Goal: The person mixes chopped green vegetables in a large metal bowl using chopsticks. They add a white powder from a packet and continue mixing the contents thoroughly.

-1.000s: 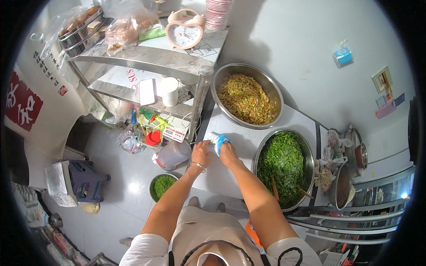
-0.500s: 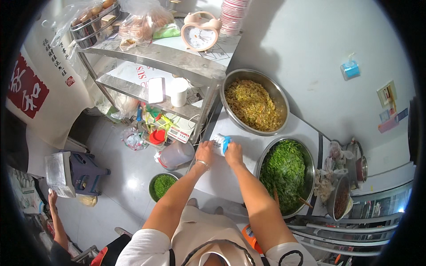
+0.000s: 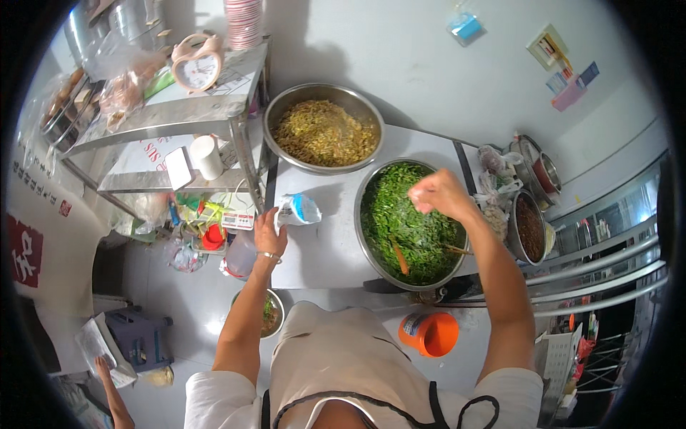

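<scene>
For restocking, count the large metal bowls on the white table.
2: the far bowl, holding yellowish-brown food, and the nearer bowl of chopped greens, under the right hand. None seems hidden.

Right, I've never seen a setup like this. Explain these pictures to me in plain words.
There's no machine here: you are seeing a person's bare hands. The view comes from a fisheye camera worn on the person's head and looking down, so straight edges bend and the forearms reach in from below.

On the white table stand two steel basins: one with yellowish shredded food, the other with chopped greens.

The left hand is at the left end of a white-and-blue plastic packet; how firmly it grips is hard to tell. The right hand is above the greens, fingers bunched; I can't make out whether anything is in it.

The hand at lower left belongs to someone else.
</scene>
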Motion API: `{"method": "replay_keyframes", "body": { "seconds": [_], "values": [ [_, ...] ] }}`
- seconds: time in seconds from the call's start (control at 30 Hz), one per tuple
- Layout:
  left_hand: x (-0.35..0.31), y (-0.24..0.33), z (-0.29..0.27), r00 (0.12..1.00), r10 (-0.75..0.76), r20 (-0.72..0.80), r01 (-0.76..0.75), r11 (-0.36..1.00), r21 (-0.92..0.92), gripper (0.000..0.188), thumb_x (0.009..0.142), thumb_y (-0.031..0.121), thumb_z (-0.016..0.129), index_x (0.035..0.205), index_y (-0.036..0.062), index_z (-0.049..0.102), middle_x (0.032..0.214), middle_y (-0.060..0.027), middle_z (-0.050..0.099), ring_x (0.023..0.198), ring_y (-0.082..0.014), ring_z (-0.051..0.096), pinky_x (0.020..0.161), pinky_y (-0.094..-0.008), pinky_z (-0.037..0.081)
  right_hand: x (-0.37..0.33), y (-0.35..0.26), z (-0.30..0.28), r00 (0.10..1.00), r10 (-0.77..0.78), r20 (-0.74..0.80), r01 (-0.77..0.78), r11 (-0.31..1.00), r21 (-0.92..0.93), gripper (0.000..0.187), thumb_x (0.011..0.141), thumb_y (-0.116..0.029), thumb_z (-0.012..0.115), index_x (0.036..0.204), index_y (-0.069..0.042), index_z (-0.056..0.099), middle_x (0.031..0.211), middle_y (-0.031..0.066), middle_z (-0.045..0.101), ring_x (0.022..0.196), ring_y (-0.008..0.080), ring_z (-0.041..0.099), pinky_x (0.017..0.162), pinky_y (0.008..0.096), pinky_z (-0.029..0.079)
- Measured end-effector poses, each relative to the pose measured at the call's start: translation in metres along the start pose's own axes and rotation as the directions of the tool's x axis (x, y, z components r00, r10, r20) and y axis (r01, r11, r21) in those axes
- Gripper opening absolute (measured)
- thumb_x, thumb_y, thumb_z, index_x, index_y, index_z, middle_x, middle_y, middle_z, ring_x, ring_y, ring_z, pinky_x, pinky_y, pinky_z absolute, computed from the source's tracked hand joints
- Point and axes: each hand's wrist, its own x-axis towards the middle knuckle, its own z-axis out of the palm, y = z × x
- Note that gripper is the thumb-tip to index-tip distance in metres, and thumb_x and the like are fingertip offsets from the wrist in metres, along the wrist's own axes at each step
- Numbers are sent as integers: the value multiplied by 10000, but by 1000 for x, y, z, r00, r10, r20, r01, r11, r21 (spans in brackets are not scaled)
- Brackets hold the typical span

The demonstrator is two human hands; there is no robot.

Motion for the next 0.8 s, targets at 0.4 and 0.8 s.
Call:
{"method": "replay_keyframes", "body": {
  "seconds": [0.4,0.8],
  "values": [
    [-33,17,-2,999,38,-28,-40,997,-61,504,729,67,669,1213,94,531,1128,-199,540,1056,-380,492,933,-449,395,-36,73,-59,967,128,-218,-114,991,76,190,861,-51,593,1004,44,675,839,143,694,635,158,670,572,261,556],
    [-44,27,-17,1000,27,-7,-27,999,-29,472,731,80,670,1185,76,545,1096,-190,571,1031,-373,515,904,-443,409,-43,147,-49,931,290,-221,-187,901,393,181,842,-16,612,989,78,661,832,159,682,666,193,681,569,287,572]
  ]
}}
